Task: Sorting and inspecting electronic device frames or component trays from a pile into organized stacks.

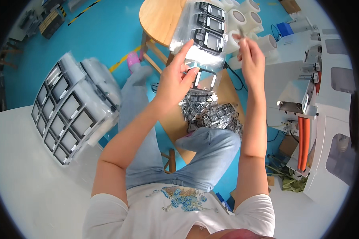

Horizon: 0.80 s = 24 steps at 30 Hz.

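Note:
My left hand (174,79) grips the lower end of a clear plastic film strip (183,28), thumb on a small black frame with a pale window (204,79). The index finger stretches along the strip's edge. Farther up the film, several like black frames (209,40) sit in a row, with a bright glare on the film below them. Just right of the strip, my right hand (252,59) is raised and apart from it. Its fingers are pinched around a thin, blurred item that I cannot make out.
Under my hands a heap of small black frames (213,113) lies on a wooden bench (179,135). A round wooden stool (159,20) stands beyond. Sheets of black-framed panels (64,111) are stacked on the white table (16,159) at left. White film rolls (251,20) and a machine with orange hoses (303,143) stand right.

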Available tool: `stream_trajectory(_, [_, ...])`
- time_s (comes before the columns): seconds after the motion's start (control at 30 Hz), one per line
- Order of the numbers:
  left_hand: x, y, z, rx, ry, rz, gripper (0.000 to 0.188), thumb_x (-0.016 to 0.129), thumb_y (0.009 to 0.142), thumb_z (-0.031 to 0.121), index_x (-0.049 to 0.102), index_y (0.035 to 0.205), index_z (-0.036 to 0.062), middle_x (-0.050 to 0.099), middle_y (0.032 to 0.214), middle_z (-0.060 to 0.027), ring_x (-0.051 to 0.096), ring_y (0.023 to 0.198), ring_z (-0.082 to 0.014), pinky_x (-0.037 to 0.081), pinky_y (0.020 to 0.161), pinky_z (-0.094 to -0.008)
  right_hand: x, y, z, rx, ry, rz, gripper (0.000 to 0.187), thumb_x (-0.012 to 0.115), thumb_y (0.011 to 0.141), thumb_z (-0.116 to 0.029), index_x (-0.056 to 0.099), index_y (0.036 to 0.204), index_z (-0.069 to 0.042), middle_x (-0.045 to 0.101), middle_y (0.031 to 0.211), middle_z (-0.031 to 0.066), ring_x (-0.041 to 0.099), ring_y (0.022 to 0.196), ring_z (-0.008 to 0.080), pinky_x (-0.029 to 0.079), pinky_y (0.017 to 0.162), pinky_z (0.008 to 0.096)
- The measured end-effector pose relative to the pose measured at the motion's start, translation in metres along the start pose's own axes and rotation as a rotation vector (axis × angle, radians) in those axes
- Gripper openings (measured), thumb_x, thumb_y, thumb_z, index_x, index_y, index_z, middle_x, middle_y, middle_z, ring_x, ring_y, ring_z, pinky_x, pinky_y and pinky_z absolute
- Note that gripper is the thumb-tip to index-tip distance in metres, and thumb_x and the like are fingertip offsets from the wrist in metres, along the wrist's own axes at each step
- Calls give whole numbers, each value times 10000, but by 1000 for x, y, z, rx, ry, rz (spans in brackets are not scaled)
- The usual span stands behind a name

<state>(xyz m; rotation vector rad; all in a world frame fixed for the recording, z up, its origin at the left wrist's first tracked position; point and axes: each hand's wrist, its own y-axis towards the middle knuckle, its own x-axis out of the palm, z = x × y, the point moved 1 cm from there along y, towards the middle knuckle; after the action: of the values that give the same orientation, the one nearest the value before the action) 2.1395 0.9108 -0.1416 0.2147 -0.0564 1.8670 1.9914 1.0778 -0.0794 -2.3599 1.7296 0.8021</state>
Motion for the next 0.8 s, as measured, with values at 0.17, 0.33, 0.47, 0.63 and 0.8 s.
stream_trajectory(0.17, [-11,16,-3,-60,-9,-117,713,626,908,6,319,1536,142,577,609,9,493,564,-43,374,534,-207,12,-42,-21,-452,-265,-68,174,704,853,-29,726,1023,-59,592,780,79,569,685,195,463,638,298])
stream_trajectory(0.33, [-9,14,15,-182,-96,-171,737,639,891,-21,297,1538,65,501,585,75,367,557,7,300,528,-190,24,-42,-22,-554,-270,-146,166,720,807,-38,724,967,-81,610,782,68,599,701,256,486,618,361])
stream_trajectory(0.47, [-12,14,13,-201,-51,-193,748,649,887,2,298,1543,79,437,567,96,319,549,1,277,541,-183,40,-36,-24,-717,-445,-188,241,684,723,-73,726,959,-99,585,756,54,616,736,251,488,606,377])
stream_trajectory(0.63, [-21,12,19,-228,-5,-177,756,641,889,-1,289,1550,99,447,571,88,333,565,-3,300,555,-190,5,-57,-45,-561,-784,-201,155,597,718,-51,658,858,-30,589,768,96,609,761,304,474,661,414])
stream_trajectory(0.8, [-19,-4,32,-139,5,-212,763,639,917,14,232,1557,88,709,816,-62,618,756,-65,513,719,-223,-15,-104,-9,139,147,-187,279,702,890,-76,581,1137,-32,604,865,-11,503,734,59,420,638,229])
